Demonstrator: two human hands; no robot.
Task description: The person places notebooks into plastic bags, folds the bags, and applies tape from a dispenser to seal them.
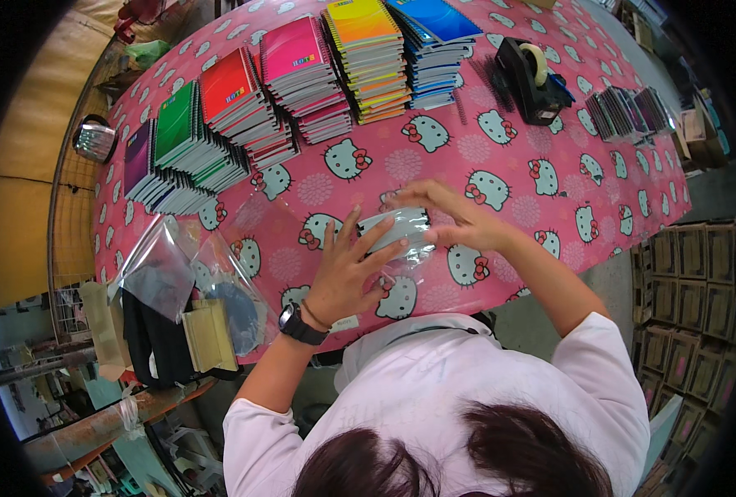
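A small stack of pale, whitish pages wrapped in shiny clear plastic, a packet (pixel 401 228), lies on the table in front of me. My left hand (pixel 347 269) rests over its near left side with the fingers spread, wearing a black wristwatch (pixel 301 325). From the right, my right hand (pixel 459 217) curves around the packet's right end, thumb at the near side and fingers at the far side. Clear film bunches between the two hands, and the fingers cover part of the packet.
Stacks of spiral notebooks in purple, green (pixel 177 124), red, pink, yellow and blue line the far side. A black tape dispenser (pixel 532 81) and small spiral notebooks (pixel 624 114) stand right of them. Clear plastic bags (pixel 162 265) lie left, near a cardboard box (pixel 210 335).
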